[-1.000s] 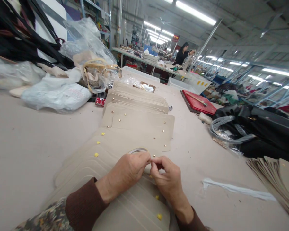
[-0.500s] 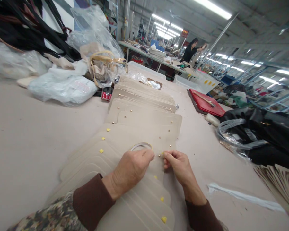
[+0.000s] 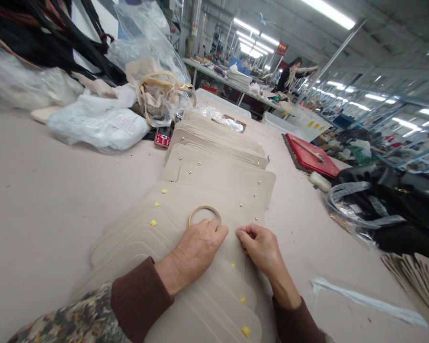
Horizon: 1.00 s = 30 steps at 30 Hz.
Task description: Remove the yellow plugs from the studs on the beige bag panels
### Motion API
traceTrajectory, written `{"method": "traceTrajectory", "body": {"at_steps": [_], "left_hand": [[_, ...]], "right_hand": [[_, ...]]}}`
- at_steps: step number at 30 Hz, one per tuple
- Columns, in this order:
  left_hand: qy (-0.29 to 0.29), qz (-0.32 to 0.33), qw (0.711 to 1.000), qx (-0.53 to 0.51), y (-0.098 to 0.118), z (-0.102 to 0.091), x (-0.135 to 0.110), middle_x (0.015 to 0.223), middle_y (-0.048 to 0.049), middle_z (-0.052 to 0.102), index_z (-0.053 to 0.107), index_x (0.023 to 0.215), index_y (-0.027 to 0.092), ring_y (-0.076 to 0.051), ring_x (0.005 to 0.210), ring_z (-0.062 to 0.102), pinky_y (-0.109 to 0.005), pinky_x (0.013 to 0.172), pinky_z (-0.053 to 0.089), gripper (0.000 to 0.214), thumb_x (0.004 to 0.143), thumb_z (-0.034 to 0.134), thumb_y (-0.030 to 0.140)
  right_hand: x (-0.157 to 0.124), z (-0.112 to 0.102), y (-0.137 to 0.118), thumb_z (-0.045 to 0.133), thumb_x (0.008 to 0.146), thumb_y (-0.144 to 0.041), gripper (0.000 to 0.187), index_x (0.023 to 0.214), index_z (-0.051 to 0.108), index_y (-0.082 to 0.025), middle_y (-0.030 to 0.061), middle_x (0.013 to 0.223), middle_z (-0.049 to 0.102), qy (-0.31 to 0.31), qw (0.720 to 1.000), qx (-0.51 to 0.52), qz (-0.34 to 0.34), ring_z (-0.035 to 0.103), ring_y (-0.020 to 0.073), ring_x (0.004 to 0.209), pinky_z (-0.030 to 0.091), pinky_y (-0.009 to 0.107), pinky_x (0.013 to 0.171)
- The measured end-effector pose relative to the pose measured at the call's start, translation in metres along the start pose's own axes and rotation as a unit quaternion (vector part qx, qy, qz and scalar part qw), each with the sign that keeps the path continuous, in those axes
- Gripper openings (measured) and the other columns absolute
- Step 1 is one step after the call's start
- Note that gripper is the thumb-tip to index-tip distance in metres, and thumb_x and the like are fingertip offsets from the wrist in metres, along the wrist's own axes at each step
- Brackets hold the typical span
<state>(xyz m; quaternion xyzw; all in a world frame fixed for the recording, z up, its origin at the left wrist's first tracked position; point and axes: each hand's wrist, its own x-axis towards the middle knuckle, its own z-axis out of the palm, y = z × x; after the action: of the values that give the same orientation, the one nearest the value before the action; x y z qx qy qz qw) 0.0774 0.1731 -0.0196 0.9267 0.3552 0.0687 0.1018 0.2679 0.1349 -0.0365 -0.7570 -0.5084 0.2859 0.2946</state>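
My left hand (image 3: 198, 246) rests knuckles-up on a fanned row of beige leather panels (image 3: 214, 190), its fingers curled onto the near edge of a roll of tape (image 3: 205, 215) that lies flat on the top panel. My right hand (image 3: 260, 247) lies beside it with fingers pinched together against the panel near a small brass stud (image 3: 256, 219); what it pinches is too small to name. Small yellow stickers (image 3: 153, 223) mark the near panels, and brass studs dot the farther ones.
Plastic bags (image 3: 96, 126) and black straps pile up at the back left beside a red calculator (image 3: 162, 138). A red board (image 3: 309, 155), black bags (image 3: 396, 205) and stacked panels (image 3: 418, 281) lie to the right, with a white strip (image 3: 361, 300) nearby. Another person works far behind.
My hands have parted and lowered onto the panels. The tape roll, earlier lifted in my left fingers, now lies flat, and my right hand has pressed down near the stud.
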Motion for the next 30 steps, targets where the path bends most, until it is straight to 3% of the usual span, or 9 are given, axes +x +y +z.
{"method": "traceTrajectory", "body": {"at_steps": [5, 9, 13, 21, 24, 30], "left_hand": [[-0.007, -0.001, 1.000, 0.001, -0.001, 0.000, -0.002, 0.092, -0.0064, 0.059, 0.054, 0.094, 0.018, -0.024, 0.086, 0.058, -0.036, 0.071, 0.053, 0.020, 0.093, 0.038, 0.006], [0.007, 0.002, 1.000, -0.001, -0.002, 0.001, -0.003, 0.091, -0.0061, 0.059, 0.054, 0.094, 0.018, -0.023, 0.086, 0.058, -0.034, 0.071, 0.052, 0.019, 0.092, 0.039, 0.005], [0.011, 0.005, 1.000, 0.001, -0.002, 0.001, -0.003, 0.090, -0.0064, 0.060, 0.054, 0.094, 0.017, -0.023, 0.086, 0.058, -0.034, 0.071, 0.051, 0.020, 0.092, 0.039, 0.004], [0.027, 0.028, 0.999, -0.015, 0.000, -0.003, -0.005, 0.088, -0.0055, 0.061, 0.055, 0.090, 0.017, -0.022, 0.083, 0.057, -0.034, 0.072, 0.050, 0.018, 0.089, 0.043, 0.003], [0.056, 0.031, 0.998, -0.024, -0.003, -0.005, -0.006, 0.086, -0.0051, 0.062, 0.056, 0.088, 0.017, -0.021, 0.081, 0.058, -0.032, 0.071, 0.050, 0.018, 0.090, 0.043, 0.004], [0.171, 0.091, 0.970, -0.145, -0.012, -0.002, -0.006, 0.090, -0.0034, 0.068, 0.059, 0.101, 0.019, -0.017, 0.085, 0.066, -0.028, 0.076, 0.053, 0.016, 0.095, 0.045, 0.013]], "right_hand": [[-0.005, -0.002, 0.003, 0.064, 0.077, -0.039, 0.027, 0.096, 0.062, -0.019, -0.0050, 0.049, 0.059, 0.066, 0.996, -0.063, -0.024, 0.057, 0.0169, 0.045, 0.041, 0.025, 0.047], [-0.018, -0.003, 0.006, 0.058, 0.082, -0.043, 0.025, 0.078, 0.065, -0.020, 0.0019, 0.063, 0.068, 0.087, 0.993, -0.061, -0.060, 0.062, 0.0185, 0.056, 0.044, 0.028, 0.057], [-0.026, 0.004, 0.004, 0.053, 0.086, -0.037, 0.025, 0.081, 0.071, -0.020, 0.0061, 0.080, 0.074, 0.102, 0.985, -0.084, -0.107, 0.066, 0.0209, 0.074, 0.046, 0.030, 0.071], [-0.014, 0.014, -0.008, 0.054, 0.086, -0.030, 0.021, 0.077, 0.070, -0.020, 0.0033, 0.074, 0.070, 0.137, 0.967, -0.184, -0.113, 0.064, 0.0181, 0.069, 0.041, 0.027, 0.067], [-0.017, 0.010, -0.014, 0.053, 0.084, -0.024, 0.019, 0.079, 0.071, -0.021, 0.0022, 0.073, 0.070, 0.108, 0.968, -0.191, -0.121, 0.063, 0.0166, 0.067, 0.040, 0.026, 0.066], [-0.039, -0.004, -0.011, 0.056, 0.081, -0.021, 0.021, 0.065, 0.069, -0.020, -0.0016, 0.060, 0.066, -0.036, 0.989, -0.105, -0.097, 0.058, 0.0138, 0.057, 0.039, 0.023, 0.055]]}}
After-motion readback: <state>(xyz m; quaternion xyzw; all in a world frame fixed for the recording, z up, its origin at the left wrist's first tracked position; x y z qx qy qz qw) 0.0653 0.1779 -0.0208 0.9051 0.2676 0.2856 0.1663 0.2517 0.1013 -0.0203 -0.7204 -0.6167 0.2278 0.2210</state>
